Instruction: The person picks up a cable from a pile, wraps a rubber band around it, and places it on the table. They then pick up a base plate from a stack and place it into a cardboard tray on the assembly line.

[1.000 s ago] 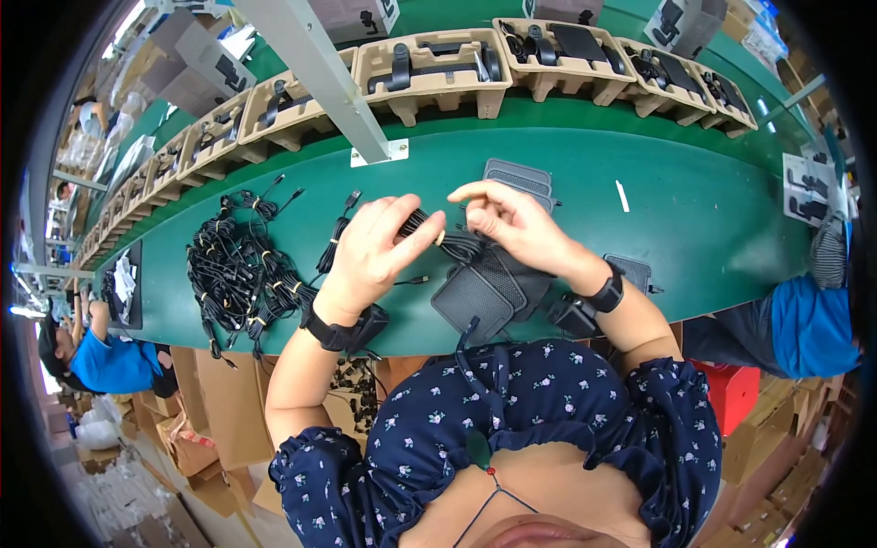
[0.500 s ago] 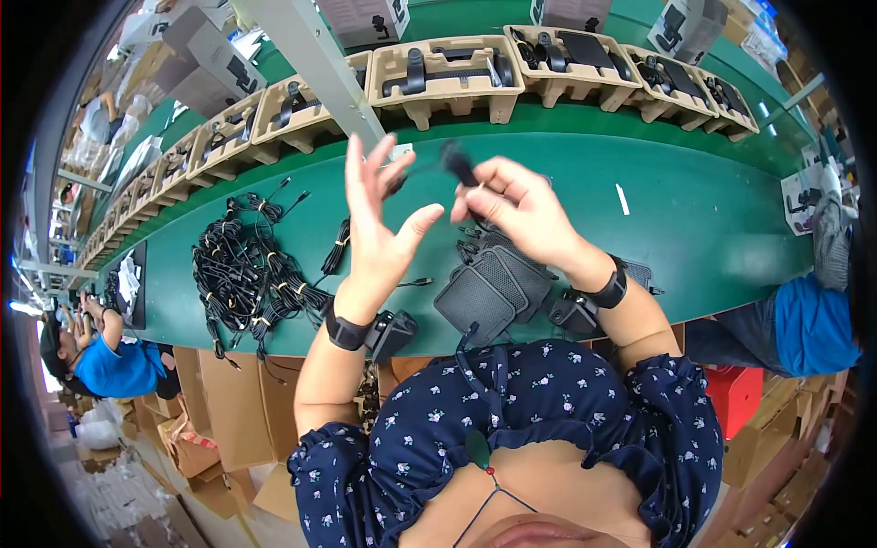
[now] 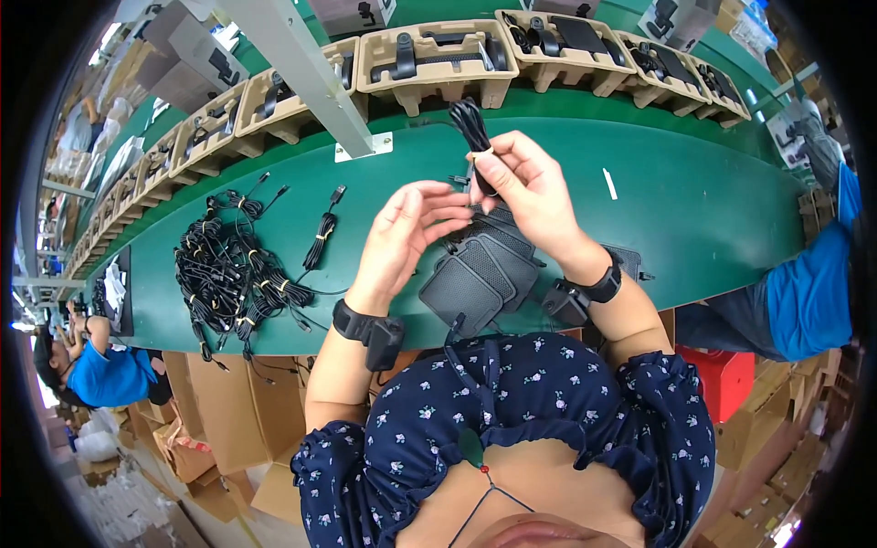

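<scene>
My right hand (image 3: pixel 530 192) pinches a bundled black cable (image 3: pixel 469 123) between thumb and fingers, its coils sticking up and a light-coloured tie around the middle. Close by on the left, my left hand (image 3: pixel 411 228) has its fingers stretched out toward the bundle's lower end. Its fingertips come near that end; contact cannot be made out. Below the hands lie several flat, dark grey mesh-textured panels (image 3: pixel 475 279), overlapping and partly hidden. A single tied cable (image 3: pixel 320 239) rests left of my left hand, beside a large heap of similar black cables (image 3: pixel 233 274).
Beige moulded trays (image 3: pixel 438 73) with black parts line the far side of the green table (image 3: pixel 713 210). A metal post (image 3: pixel 306 73) rises from the table's far part. A white strip (image 3: pixel 610 184) lies at the right. Other people (image 3: pixel 110 365) are at both sides.
My left hand has come down and turned its fingers toward the cable bundle. My right hand still holds the bundle, now steadier and showing clearly. The whole view has shifted slightly.
</scene>
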